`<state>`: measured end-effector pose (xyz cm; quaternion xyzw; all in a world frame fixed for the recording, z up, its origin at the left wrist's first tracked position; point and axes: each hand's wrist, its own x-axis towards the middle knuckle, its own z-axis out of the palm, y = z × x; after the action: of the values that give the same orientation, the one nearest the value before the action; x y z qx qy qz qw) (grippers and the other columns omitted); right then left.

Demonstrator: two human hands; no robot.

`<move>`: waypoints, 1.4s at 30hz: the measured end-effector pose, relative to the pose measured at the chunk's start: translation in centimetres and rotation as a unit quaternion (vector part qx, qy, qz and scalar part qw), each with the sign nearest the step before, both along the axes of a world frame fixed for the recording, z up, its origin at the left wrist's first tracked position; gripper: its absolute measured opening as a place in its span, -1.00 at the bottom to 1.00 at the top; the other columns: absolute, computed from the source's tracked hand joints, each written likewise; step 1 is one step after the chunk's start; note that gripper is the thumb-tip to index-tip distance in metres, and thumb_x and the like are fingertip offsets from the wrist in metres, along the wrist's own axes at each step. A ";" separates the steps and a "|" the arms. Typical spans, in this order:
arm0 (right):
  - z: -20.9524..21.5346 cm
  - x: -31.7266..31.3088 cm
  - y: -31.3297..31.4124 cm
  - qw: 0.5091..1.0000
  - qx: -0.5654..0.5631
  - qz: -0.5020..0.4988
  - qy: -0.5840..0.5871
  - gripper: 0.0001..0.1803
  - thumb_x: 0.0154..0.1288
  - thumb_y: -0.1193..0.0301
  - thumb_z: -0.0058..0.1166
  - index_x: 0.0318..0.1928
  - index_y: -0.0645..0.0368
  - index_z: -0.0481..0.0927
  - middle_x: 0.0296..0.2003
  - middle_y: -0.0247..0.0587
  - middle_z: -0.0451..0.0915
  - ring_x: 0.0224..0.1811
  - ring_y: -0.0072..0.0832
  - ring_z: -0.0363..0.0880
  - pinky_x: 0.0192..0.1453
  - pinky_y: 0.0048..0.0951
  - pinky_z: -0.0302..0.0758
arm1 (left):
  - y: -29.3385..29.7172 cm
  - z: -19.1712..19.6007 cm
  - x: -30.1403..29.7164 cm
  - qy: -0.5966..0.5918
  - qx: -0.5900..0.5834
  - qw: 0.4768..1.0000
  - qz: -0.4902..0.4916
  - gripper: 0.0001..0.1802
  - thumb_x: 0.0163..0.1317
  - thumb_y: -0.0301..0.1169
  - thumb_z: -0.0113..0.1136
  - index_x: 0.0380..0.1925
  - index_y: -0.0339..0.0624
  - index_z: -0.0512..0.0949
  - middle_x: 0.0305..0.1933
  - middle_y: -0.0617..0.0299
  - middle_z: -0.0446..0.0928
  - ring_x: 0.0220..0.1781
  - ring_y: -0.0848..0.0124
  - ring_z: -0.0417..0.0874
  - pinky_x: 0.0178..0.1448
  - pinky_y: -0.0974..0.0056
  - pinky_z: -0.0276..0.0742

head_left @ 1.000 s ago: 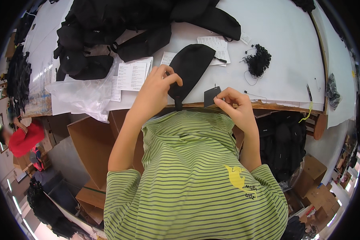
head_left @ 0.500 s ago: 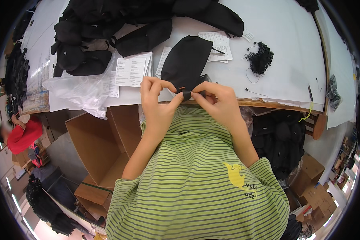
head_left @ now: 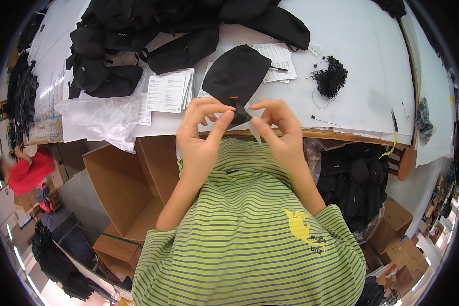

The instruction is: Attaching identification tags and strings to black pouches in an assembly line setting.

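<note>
Left hand (head_left: 200, 133) of mine pinches the strap (head_left: 238, 116) of the black cap (head_left: 237, 74) on the tabletop (head_left: 364, 86), and whether my right hand (head_left: 283, 136) grips the pale tag (head_left: 256, 134) beside it I cannot tell, so loose pinching could let it slip.

There's room to pass over the flat white table (head_left: 372, 76) on the right, around a tangle of black strings (head_left: 330, 78). A big heap of black cloth (head_left: 137, 20) blocks the far left.
</note>
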<state>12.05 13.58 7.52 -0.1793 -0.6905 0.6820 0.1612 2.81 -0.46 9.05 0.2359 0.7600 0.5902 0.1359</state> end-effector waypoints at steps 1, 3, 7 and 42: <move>0.0 0.2 0.3 0.987 -0.158 -0.021 0.034 -0.79 0.19 0.60 0.16 -0.16 0.18 0.52 -0.52 -0.40 0.44 -0.51 -0.74 0.32 -0.47 -0.66 0.21 | -0.1 0.1 0.0 -0.022 0.052 0.998 0.030 -0.91 0.16 -0.52 0.24 -0.33 -0.28 0.58 -0.27 0.30 0.49 -0.27 0.52 0.40 -0.17 0.43 0.29; 0.1 0.8 1.2 0.971 -0.231 -0.025 0.060 -0.76 0.23 0.61 0.10 -0.10 0.19 0.44 -0.42 -0.36 0.49 -0.44 -0.75 0.32 -0.42 -0.71 0.19 | -0.2 0.8 0.1 -0.043 0.104 0.992 0.060 -0.92 0.20 -0.54 0.20 -0.31 -0.30 0.56 -0.27 0.29 0.51 -0.29 0.54 0.42 -0.17 0.45 0.30; 0.2 1.0 2.4 0.957 -0.273 -0.026 0.090 -0.85 0.27 0.54 0.10 -0.18 0.16 0.43 -0.41 -0.29 0.56 -0.43 -0.74 0.36 -0.44 -0.73 0.13 | -0.2 1.8 0.3 -0.208 0.167 0.963 0.033 -0.92 0.22 -0.53 0.22 -0.32 -0.33 0.57 -0.35 0.32 0.54 -0.39 0.64 0.38 -0.27 0.52 0.30; 0.6 0.4 0.0 0.979 -0.193 0.057 0.037 -0.82 0.36 0.55 -0.03 -0.05 0.21 0.42 -0.41 -0.39 0.43 -0.41 -0.70 0.36 -0.30 -0.66 0.32 | -0.2 0.8 0.0 -0.264 0.041 0.956 -0.123 -0.92 0.20 -0.50 0.21 -0.40 -0.26 0.50 -0.62 0.52 0.27 -0.57 0.74 0.11 -0.48 0.51 -0.03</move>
<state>12.41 13.58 8.12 -0.1421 -0.5483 0.8168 0.1096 2.79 -0.71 9.84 0.1687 0.6373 0.6406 0.3937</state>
